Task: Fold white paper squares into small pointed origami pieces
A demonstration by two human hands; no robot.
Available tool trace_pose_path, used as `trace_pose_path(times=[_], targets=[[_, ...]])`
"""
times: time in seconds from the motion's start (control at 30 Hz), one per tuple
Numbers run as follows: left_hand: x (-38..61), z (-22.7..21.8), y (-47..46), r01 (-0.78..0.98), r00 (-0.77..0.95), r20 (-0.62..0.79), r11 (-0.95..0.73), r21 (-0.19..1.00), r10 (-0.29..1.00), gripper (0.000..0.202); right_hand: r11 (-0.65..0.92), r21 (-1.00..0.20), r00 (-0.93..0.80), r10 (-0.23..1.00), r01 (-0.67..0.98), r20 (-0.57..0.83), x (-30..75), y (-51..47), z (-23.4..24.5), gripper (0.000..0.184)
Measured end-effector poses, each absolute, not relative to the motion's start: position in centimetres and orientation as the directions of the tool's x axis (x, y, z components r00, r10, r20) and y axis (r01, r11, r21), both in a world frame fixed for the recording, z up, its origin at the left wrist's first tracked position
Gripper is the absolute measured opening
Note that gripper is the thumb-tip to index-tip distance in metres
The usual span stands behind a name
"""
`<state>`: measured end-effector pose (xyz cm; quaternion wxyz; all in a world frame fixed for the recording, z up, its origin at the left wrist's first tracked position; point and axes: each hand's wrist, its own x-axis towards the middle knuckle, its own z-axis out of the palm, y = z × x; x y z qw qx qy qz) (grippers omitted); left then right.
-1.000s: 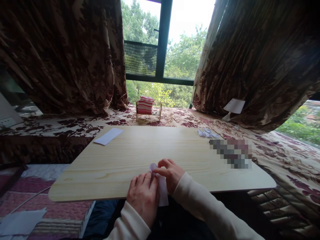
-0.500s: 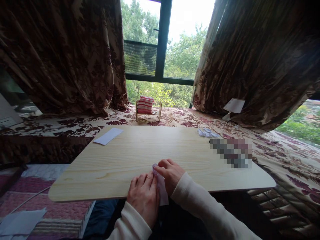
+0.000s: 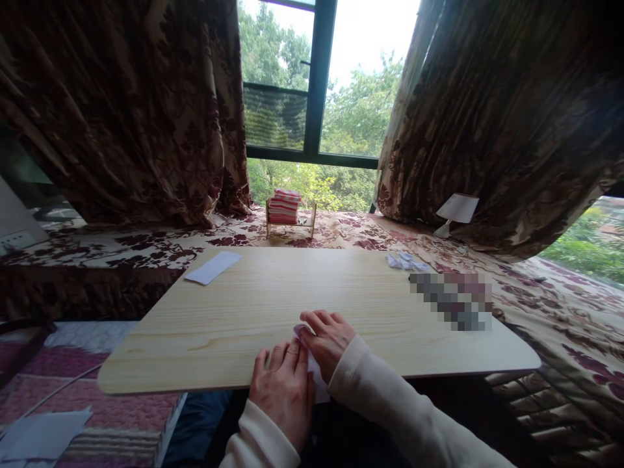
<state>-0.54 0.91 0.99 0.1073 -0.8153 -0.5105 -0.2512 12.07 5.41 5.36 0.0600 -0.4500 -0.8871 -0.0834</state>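
Observation:
A strip of white paper (image 3: 320,383) lies at the near edge of the table, its lower end hanging toward me over the edge. My left hand (image 3: 283,390) presses it down from the left, fingers close together along its side. At the far end of the strip, my right hand (image 3: 332,344) pinches the paper between thumb and fingers, and that end looks bent over. The two hands touch or nearly touch at the thumbs. Much of the strip is hidden beneath them.
The wooden table (image 3: 234,312) bears flat white paper (image 3: 213,268) at far left and small folded paper pieces (image 3: 405,262) at far right, near a blurred-out patch (image 3: 453,302). Behind stand a small rack of folded pink cloths (image 3: 284,208) and a white lamp (image 3: 458,208).
My right hand has shifted slightly left along with the far end of the paper. The left hand stays pressed on the strip, nearly unmoved.

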Motion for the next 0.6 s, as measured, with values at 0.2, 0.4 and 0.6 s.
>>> trace_pose_path(times=[0.2,0.4,0.6], targets=[[-0.4,0.9,0.7,0.890,0.314,0.513,-0.436,0.135,0.799,0.034,0.664,0.105,-0.652,0.671,0.741,0.353,12.3,5.3,4.2,0.021],[-0.6,0.9,0.6,0.881,0.333,0.485,-0.451,0.147,0.809,0.034,0.698,0.105,-0.672,0.622,0.709,0.403,12.7,5.3,3.3,0.018],[-0.6,1.0,0.7,0.885,0.317,0.503,-0.441,0.147,0.804,0.031,0.696,0.066,-0.659,0.639,0.715,0.396,13.7,5.0,3.7,0.017]])
